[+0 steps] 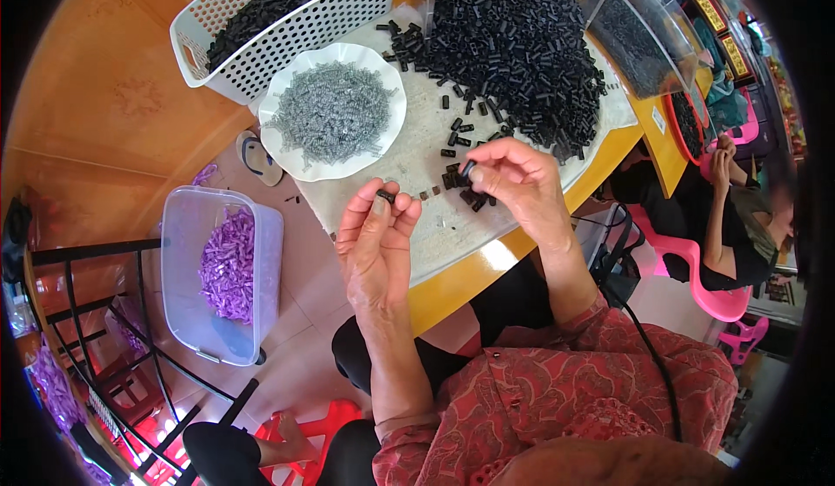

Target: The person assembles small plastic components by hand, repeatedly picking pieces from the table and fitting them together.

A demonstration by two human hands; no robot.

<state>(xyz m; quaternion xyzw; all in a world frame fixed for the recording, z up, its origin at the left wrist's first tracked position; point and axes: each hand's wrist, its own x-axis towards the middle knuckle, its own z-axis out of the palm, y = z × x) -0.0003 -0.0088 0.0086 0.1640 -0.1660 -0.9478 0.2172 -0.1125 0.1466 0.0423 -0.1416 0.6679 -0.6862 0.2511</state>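
A small black plastic piece [385,196] is pinched between the thumb and fingers of my left hand [372,243], raised over the near left part of the cloth. My right hand [524,189] grips a similar small black piece [470,169] between thumb and forefinger, above a few loose pieces at the near edge of the spread. Beyond it lies a large heap of black plastic pieces [513,43]. To the far left of my hands, a white scalloped plate [277,151] carries a mound of tiny clear plastic parts [335,110].
A white perforated basket [287,34] of black pieces stands at the back left. Clear bins [639,38] sit at the back right. Left on the floor is a translucent tub [270,251] of purple pieces [228,269]. Another person [739,216] sits at right near a pink stool [696,260].
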